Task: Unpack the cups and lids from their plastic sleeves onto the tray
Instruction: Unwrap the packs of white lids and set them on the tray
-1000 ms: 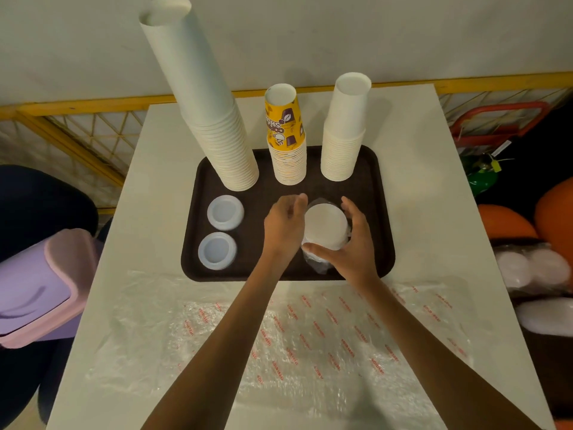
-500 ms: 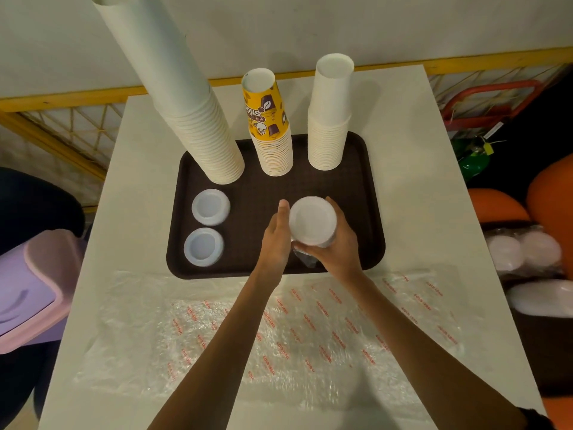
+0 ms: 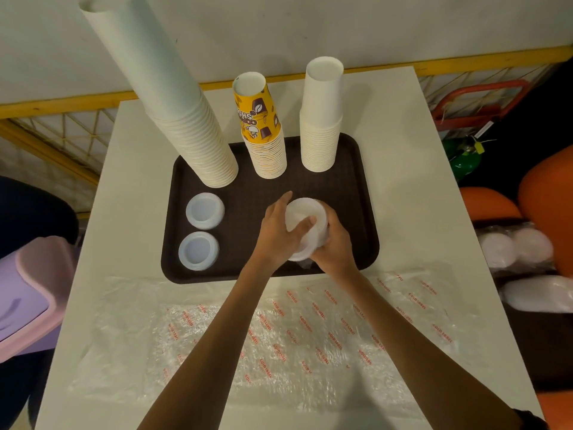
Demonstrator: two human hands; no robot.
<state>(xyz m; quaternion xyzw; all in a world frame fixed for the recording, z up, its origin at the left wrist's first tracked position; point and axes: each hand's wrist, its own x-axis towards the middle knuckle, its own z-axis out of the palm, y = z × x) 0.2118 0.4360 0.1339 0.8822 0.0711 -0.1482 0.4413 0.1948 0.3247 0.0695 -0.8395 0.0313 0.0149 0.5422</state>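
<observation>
A dark brown tray (image 3: 362,193) holds three cup stacks: a tall white one (image 3: 173,97) at the left, a yellow printed one (image 3: 262,128) in the middle, a shorter white one (image 3: 322,116) at the right. Two white lid stacks (image 3: 205,210) (image 3: 198,251) lie at the tray's left. Above the tray's front, both hands hold a stack of white lids (image 3: 305,218) in a clear plastic sleeve. My left hand (image 3: 279,231) grips its top with the thumb across the uppermost lid. My right hand (image 3: 333,246) wraps round its lower side.
Flat empty plastic sleeves (image 3: 279,336) with red print cover the white table in front of the tray. More wrapped white lids (image 3: 516,249) lie off the table at the right. A pink and purple bin (image 3: 28,290) stands at the left.
My left hand has moved from beside the lid stack onto its top, with the thumb now across the top lid. The stack has tilted slightly; my right hand keeps its hold.
</observation>
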